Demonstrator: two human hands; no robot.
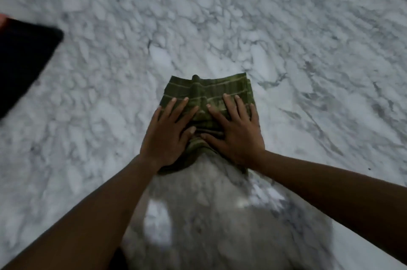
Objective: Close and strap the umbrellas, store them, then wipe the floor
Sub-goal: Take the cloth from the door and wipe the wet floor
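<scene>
Green cloth point(207, 91), folded into a thick pad and crossed by pale stripes, lies on the white-and-grey marble floor point(286, 38) at the centre of the scene, pinned under a person's two bare hands. The left hand point(167, 135) and right hand point(237, 135) lie flat side by side on its near half, fingers straight and spread, thumbs almost meeting at the middle; neither curls round or pinches the fabric. The pad's far edge shows a small raised ridge, and its near edge bunches a little under the wrists. A dark flat object point(24, 58), too blurred to identify, sits at the left edge, well apart from the cloth. No umbrella is in view, which suggests the task is at its last step, wiping. To do it well, the person would likely weight both palms evenly so the pad does not unfold, push in straight overlapping strokes rather than scrub one spot, and turn to a fresh face once soaked. Whether the stone is wet cannot be told; a shadow point(220, 214) darkens the near floor.
</scene>
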